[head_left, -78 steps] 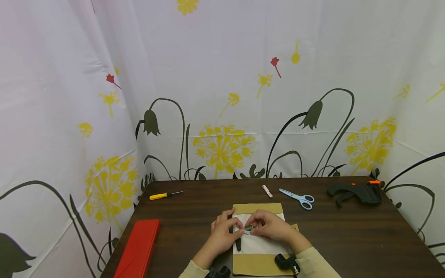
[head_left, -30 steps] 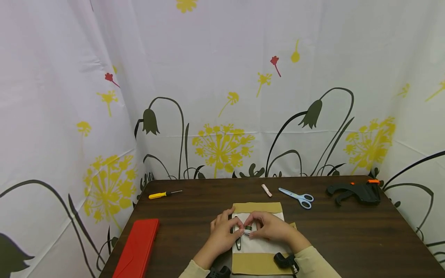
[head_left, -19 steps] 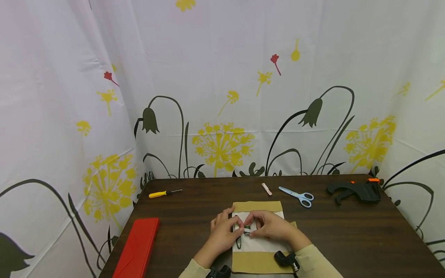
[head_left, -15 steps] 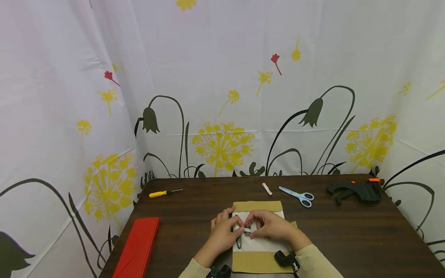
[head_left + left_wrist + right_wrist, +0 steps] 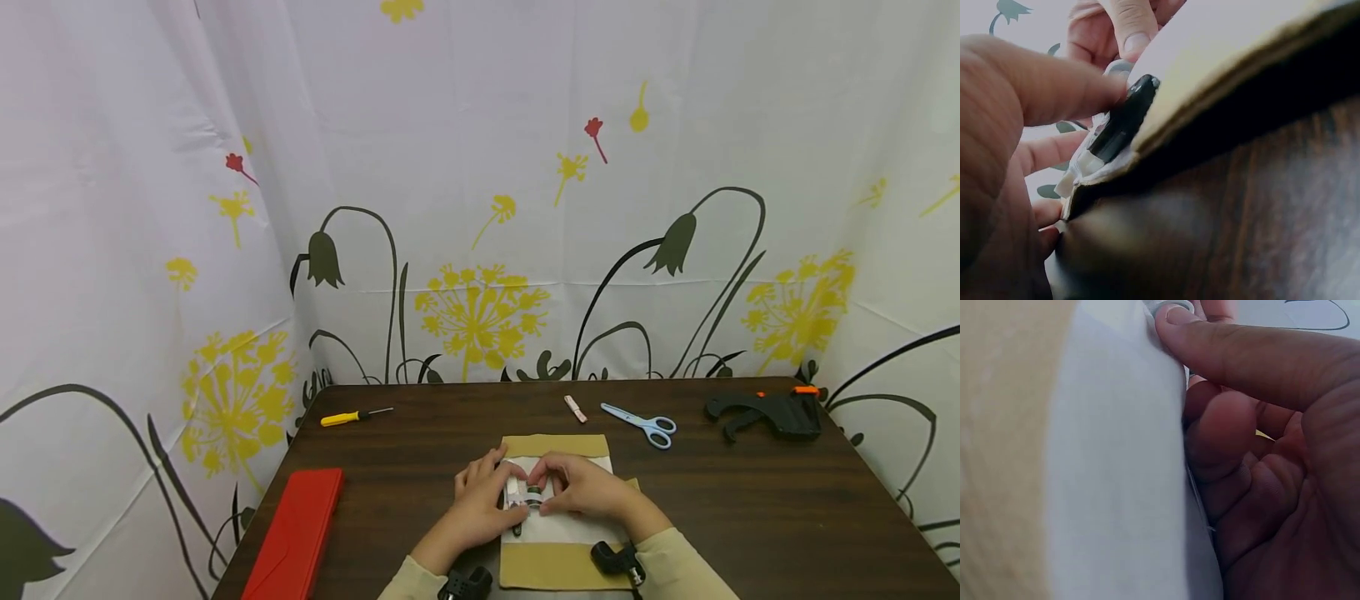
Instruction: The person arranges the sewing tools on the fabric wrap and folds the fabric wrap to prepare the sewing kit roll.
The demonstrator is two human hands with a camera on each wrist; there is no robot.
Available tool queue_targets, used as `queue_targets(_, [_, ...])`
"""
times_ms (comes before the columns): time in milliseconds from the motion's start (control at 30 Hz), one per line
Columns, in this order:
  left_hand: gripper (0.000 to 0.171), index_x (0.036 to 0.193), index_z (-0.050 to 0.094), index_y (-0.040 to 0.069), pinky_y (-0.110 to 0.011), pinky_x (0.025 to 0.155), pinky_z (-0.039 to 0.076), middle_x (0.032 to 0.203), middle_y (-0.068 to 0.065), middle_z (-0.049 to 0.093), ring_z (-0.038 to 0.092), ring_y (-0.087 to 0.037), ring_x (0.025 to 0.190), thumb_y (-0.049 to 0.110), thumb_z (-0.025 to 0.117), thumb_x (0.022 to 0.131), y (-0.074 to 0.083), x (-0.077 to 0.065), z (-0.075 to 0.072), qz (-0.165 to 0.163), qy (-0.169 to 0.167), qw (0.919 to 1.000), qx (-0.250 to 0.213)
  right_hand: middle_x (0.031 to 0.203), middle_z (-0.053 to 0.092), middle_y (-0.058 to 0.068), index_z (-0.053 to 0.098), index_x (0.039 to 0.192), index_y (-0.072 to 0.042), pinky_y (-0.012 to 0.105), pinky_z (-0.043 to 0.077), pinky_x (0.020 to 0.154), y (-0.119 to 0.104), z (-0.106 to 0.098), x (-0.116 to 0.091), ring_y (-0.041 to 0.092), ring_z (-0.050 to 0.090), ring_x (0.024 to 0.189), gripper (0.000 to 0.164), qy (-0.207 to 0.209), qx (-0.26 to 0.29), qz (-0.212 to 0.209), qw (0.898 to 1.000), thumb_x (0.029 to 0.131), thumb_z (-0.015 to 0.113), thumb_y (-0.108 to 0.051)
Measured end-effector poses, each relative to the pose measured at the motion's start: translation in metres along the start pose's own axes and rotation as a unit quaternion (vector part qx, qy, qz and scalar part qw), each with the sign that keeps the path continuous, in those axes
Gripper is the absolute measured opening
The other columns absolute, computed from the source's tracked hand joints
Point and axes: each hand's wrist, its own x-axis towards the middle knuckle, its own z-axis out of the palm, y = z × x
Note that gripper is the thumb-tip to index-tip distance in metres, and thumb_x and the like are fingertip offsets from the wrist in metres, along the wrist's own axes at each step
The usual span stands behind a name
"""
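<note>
In the head view, a cloth organizer [image 5: 562, 567] with mustard ends and a white middle lies on the table. My right hand [image 5: 585, 487] pinches a small dark green cylinder [image 5: 534, 492] between thumb and index finger, and a pale elastic band crosses it. To its left, my left hand [image 5: 480, 500] rests on the cloth's edge, thumb and index finger spread apart. A slim black tool [image 5: 1125, 122] sits in a white loop [image 5: 1088, 162] along that edge. My left thumb touches the tool in the left wrist view. In the right wrist view, my thumb [image 5: 1235, 353] covers most of the cylinder.
A red case [image 5: 296, 533] lies at the left, with a yellow-handled screwdriver [image 5: 352, 418] behind it. Beyond the cloth are a small pinkish-white piece [image 5: 576, 409] and blue scissors [image 5: 641, 425]. A black clamp with orange parts [image 5: 772, 414] lies back right on the table [image 5: 750, 508].
The green cylinder has turned and now lies across under the pale band. My left thumb and index finger have let go of the band and parted. The right hand has stayed nearly still.
</note>
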Motion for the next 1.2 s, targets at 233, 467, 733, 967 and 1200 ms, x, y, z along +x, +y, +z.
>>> queue_targets(233, [0.082,0.159,0.053,0.017,-0.079,0.118,0.011,0.177,-0.025,0.027,0.027,-0.056,0.156,0.053,0.082,0.091,-0.002,-0.003,-0.003,0.022,-0.017,0.9995,0.013,0.078,0.06,0.0,0.072,0.119,-0.014,0.022,0.045,0.047,0.0,0.001,-0.001,0.008,0.049,0.049,0.032,0.008,-0.001,0.006,1.0,0.091,0.089,-0.013])
queue_targets(467, [0.098,0.166,0.046,0.021,-0.079,0.123,0.008,0.181,-0.022,0.02,0.019,-0.052,0.165,0.06,0.087,0.085,-0.002,-0.006,-0.003,0.012,-0.029,0.999,0.032,0.086,0.064,0.003,0.073,0.121,-0.017,0.021,0.044,0.047,-0.001,0.002,-0.001,0.007,0.05,0.049,0.033,0.0,-0.001,-0.005,1.0,0.092,0.089,-0.017])
queue_targets(733, [0.096,0.167,0.045,0.025,-0.078,0.125,0.011,0.182,-0.019,0.02,0.021,-0.048,0.166,0.059,0.086,0.086,0.0,-0.002,0.002,0.007,-0.023,0.9979,0.059,0.107,0.068,0.01,0.071,0.125,-0.009,0.021,0.048,0.05,-0.001,-0.003,-0.003,0.01,0.052,0.057,0.028,-0.002,0.049,-0.011,0.999,0.099,0.08,-0.015])
queue_targets(967, [0.093,0.164,0.049,0.026,-0.077,0.125,0.011,0.181,-0.018,0.022,0.022,-0.047,0.166,0.059,0.086,0.085,0.0,-0.003,0.003,0.006,-0.024,0.9979,0.06,0.107,0.066,0.005,0.065,0.132,0.0,0.022,0.053,0.055,0.002,-0.006,-0.005,0.011,0.057,0.067,0.031,-0.016,0.117,-0.017,0.993,0.105,0.072,-0.014])
queue_targets(1200, [0.092,0.162,0.051,0.026,-0.077,0.125,0.011,0.181,-0.017,0.022,0.022,-0.046,0.166,0.058,0.088,0.084,-0.001,-0.001,0.003,0.003,-0.016,0.9976,0.067,0.118,0.067,0.002,0.057,0.139,0.001,0.024,0.056,0.063,0.004,-0.015,-0.013,0.013,0.063,0.082,0.029,-0.008,0.273,-0.077,0.959,0.112,0.055,-0.006])
